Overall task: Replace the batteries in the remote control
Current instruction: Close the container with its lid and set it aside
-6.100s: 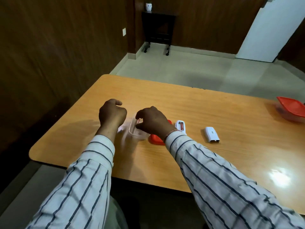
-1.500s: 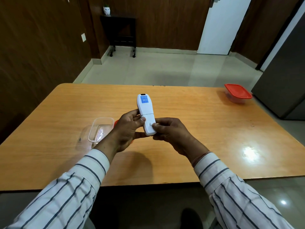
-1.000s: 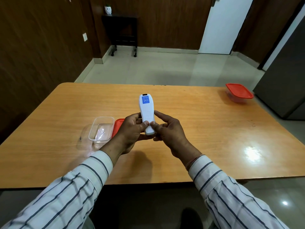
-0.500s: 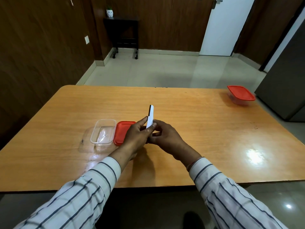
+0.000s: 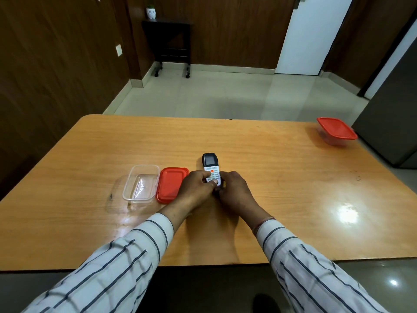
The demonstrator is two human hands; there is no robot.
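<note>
Wooden table (image 5: 270, 188): open clear container (image 5: 141, 184) and red lid (image 5: 172, 185) left of centre. Remote control (image 5: 211, 169), buttons up, mid-table, its near end pinched by left hand (image 5: 196, 188) and right hand (image 5: 234, 190). Risk: stray button presses under gripping fingers.

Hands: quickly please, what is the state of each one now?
Left hand: closed on the near end of the remote, which faces buttons up.
Right hand: closed on the same end of the remote.
</note>
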